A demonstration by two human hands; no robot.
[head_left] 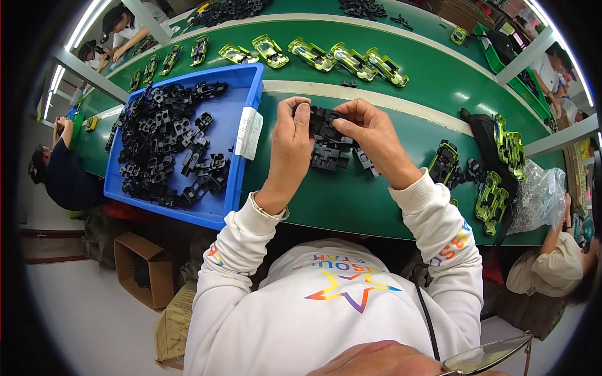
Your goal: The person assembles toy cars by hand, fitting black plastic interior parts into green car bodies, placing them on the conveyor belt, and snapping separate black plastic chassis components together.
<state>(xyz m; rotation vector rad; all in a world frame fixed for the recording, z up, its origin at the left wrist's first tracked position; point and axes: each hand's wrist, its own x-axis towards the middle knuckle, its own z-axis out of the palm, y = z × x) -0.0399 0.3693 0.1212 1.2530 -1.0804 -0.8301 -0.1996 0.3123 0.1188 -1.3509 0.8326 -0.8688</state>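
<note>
Between both hands, above the near edge of the green table (288,200), is a black moulded plastic part (325,125). My left hand (288,147) grips its left side, thumb and fingers closed on it. At its right edge, my right hand (376,135) pinches with thumb and forefinger. Just below the held part lies another black plastic part (329,159) on the table. A further dark piece (365,161) sits beside my right wrist, partly covered by the hand. To my left, a blue tray (252,91) holds a heap of similar black parts (166,135).
Green toy car bodies (313,56) stand in a row on the conveyor (433,78) beyond the table. More car bodies (492,203) and a clear plastic bag (536,197) are at the right. A cardboard box (145,269) stands on the floor at left. Co-workers sit on both sides.
</note>
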